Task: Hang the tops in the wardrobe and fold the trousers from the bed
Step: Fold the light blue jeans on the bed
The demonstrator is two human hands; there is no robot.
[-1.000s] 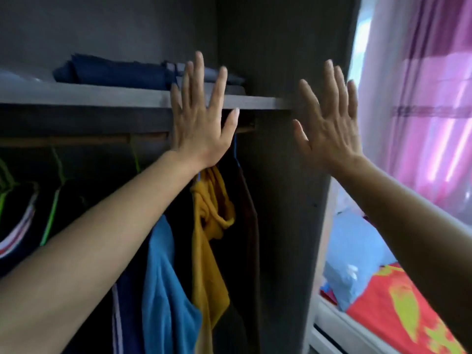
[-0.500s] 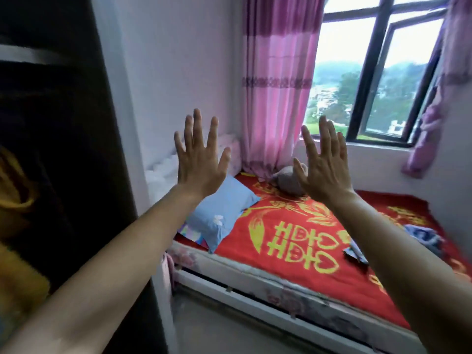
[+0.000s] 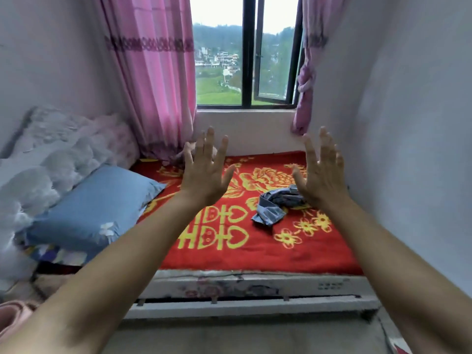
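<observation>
A crumpled grey-blue garment [image 3: 274, 205] lies on the red and yellow bed cover [image 3: 255, 251], towards the right wall. My left hand [image 3: 205, 172] and my right hand [image 3: 320, 172] are both raised in front of me above the bed, fingers straight and spread, holding nothing. The right hand hides part of the garment's far end. A brownish bundle [image 3: 184, 155] lies at the far end of the bed, partly behind my left hand. The wardrobe is out of view.
A blue pillow [image 3: 92, 208] and a pale fluffy blanket [image 3: 51, 159] fill the bed's left side. Pink curtains [image 3: 153, 72] flank a window [image 3: 245, 52] ahead. A plain wall [image 3: 408, 123] closes the right. The bed frame's front edge [image 3: 242, 305] faces me across bare floor.
My view has swung right from the wardrobe to face the bed squarely. Both hands stay raised and spread, holding nothing. The grey-blue garment has come into full view.
</observation>
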